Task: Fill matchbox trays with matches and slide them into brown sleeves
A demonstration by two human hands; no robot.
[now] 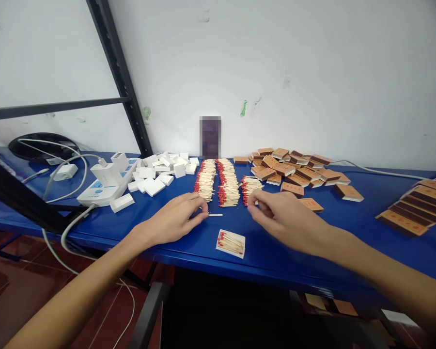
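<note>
My left hand (177, 218) rests on the blue table (349, 232), its fingers pinched on a single matchstick (215, 214) that lies on the surface. My right hand (280, 213) reaches toward the rightmost pile of red-tipped matches (250, 188), fingers curled and pinched at the pile's near end; what they hold is hidden. Two longer rows of matches (218, 180) lie behind my left hand. A white inner tray (231, 243) partly filled with matches sits near the front edge between my hands.
White inner trays (160, 169) are heaped at the back left beside a white power strip (107, 184) with plugs and cables. Brown matchbox sleeves (294, 169) are scattered at the back right; more lie in a row at the far right (410, 208). A black frame (119, 77) leans against the wall.
</note>
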